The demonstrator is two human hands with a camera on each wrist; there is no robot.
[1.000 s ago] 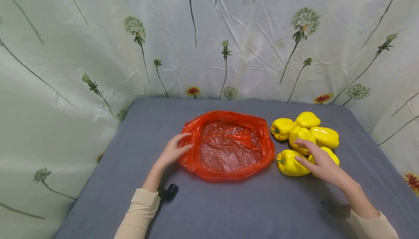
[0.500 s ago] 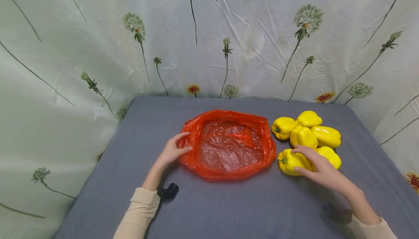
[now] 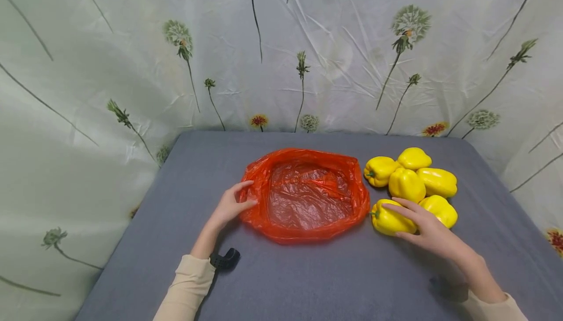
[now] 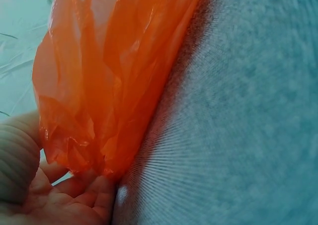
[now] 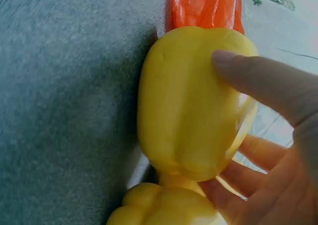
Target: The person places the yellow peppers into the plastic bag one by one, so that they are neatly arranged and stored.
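A crinkled red plastic bag (image 3: pixel 281 235) lies with its mouth spread wide on the grey table. At its left rim is my left hand (image 3: pixel 230 206), thumb and fingers apart; in the left wrist view those fingers (image 4: pixel 82 192) reach under the bag's gathered edge. My right hand (image 3: pixel 428 228) curves round the nearest yellow bell pepper (image 3: pixel 389 219). The right wrist view has the thumb lying across this pepper (image 5: pixel 184 101) and the fingers behind it, partly hidden. The pepper rests on the table, its stem toward the bag.
Several more yellow bell peppers (image 3: pixel 406 184) sit clustered behind and beside the right hand. The grey table (image 3: pixel 308 282) meets a dandelion-print curtain (image 3: pixel 264 67) at the back. A black device (image 3: pixel 226 260) is at the left wrist.
My right hand has moved slightly down and left, from over the cluster to the nearest pepper, its fingers now around that pepper. The left hand and the bag stay about where they were.
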